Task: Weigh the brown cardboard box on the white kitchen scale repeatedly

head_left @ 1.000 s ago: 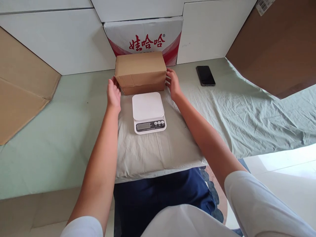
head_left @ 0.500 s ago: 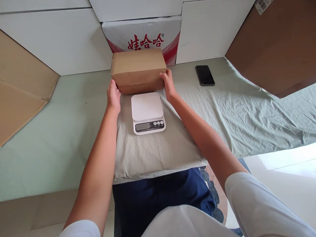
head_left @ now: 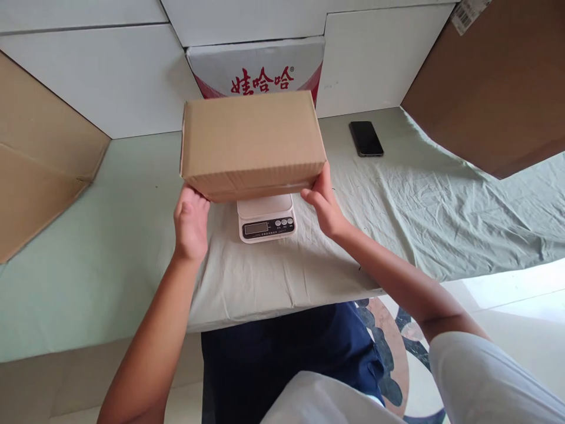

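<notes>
A brown cardboard box (head_left: 253, 138) is held between both hands, above the rear part of a white digital kitchen scale (head_left: 268, 228). My left hand (head_left: 191, 221) grips the box's lower left corner, its fingers partly hidden beneath. On the opposite side, my right hand (head_left: 325, 203) holds the lower right corner, thumb toward the front. The box covers most of the scale's weighing plate; the display and buttons stay visible in front. Whether the box touches the plate cannot be made out.
A black phone (head_left: 366, 139) lies on the green cloth (head_left: 145, 247) to the right. Behind the box stands a white carton with red lettering (head_left: 260, 73) against white panels. Large brown cardboard pieces stand at the left (head_left: 44, 159) and right (head_left: 489, 88).
Both hands have lifted the cardboard box and brought it toward me, from behind the scale to over its plate. The phone and the scale have stayed in place.
</notes>
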Motion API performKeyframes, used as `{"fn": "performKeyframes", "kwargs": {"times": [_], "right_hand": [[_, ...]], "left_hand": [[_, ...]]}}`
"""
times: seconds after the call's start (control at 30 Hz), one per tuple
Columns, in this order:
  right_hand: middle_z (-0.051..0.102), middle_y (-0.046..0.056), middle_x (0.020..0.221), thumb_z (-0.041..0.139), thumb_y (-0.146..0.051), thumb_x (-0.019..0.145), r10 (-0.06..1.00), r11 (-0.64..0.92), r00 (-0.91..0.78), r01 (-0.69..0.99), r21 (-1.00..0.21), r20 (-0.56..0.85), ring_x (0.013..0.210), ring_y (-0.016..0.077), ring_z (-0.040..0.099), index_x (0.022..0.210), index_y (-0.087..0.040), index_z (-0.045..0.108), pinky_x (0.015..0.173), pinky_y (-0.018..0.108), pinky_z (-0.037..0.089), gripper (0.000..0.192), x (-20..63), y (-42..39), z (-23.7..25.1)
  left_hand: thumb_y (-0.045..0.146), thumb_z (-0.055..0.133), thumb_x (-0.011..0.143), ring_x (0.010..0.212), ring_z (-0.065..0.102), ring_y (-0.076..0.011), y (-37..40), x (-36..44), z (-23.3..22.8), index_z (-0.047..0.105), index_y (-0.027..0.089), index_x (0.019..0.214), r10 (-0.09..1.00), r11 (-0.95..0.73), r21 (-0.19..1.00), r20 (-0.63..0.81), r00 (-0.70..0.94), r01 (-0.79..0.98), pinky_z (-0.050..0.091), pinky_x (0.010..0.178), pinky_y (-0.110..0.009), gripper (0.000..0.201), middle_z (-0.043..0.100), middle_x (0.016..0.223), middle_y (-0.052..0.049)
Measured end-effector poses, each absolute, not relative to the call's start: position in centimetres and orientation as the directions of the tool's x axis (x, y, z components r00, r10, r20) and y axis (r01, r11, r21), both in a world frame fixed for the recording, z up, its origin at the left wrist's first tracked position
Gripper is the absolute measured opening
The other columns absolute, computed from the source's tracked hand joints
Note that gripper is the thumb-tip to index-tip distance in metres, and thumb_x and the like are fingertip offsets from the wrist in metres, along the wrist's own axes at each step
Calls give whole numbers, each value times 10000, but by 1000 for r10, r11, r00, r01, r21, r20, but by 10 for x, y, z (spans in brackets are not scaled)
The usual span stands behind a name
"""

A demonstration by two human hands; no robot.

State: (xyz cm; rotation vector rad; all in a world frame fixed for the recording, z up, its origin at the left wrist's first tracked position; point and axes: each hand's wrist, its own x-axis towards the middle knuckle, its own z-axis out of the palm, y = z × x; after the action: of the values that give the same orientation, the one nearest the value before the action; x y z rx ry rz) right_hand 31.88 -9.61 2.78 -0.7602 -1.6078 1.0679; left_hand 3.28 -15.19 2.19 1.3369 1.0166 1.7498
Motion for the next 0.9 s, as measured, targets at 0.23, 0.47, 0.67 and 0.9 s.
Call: {"fn": "performKeyframes", "kwargs": {"times": [0.23, 0.47, 0.67, 0.9], "right_hand": [[256, -3, 1908, 691, -749, 850, 903, 313, -278, -92, -945, 326, 1812, 373, 191, 1757, -449, 205, 1536, 666, 160, 1072, 317, -114, 5], [280, -9, 1905, 663, -699, 879, 910, 288, -282, -97, -953, 304, 1790, 356, 254, 1753, -430, 245, 1525, 643, 218, 1005, 320, -115, 6], [331, 35, 1881, 681, -674, 876, 910, 275, -285, -122, -954, 300, 1776, 351, 286, 1732, -378, 299, 1523, 612, 237, 983, 321, -113, 10], [369, 50, 1855, 672, -666, 866, 914, 270, -277, -125, -955, 295, 1750, 357, 319, 1699, -362, 343, 1508, 623, 269, 946, 321, -112, 14]], "left_hand": [[890, 672, 895, 1642, 529, -411, -164, 35, -2, 750, 315, 1455, 905, -378, 926, 365, -219, -19, 464, 1344, -554, 806, 700, 1580, -142], [969, 606, 854, 1624, 555, -420, -167, 35, 1, 726, 300, 1521, 913, -313, 948, 317, -255, 57, 521, 1306, -544, 952, 715, 1566, -150], [963, 566, 885, 1601, 576, -434, -169, 33, -4, 694, 278, 1577, 901, -301, 949, 316, -298, 95, 531, 1286, -570, 982, 715, 1556, -164], [952, 616, 857, 1595, 579, -436, -169, 35, -4, 722, 282, 1539, 900, -308, 948, 318, -297, 79, 533, 1279, -578, 962, 708, 1568, -172]]}}
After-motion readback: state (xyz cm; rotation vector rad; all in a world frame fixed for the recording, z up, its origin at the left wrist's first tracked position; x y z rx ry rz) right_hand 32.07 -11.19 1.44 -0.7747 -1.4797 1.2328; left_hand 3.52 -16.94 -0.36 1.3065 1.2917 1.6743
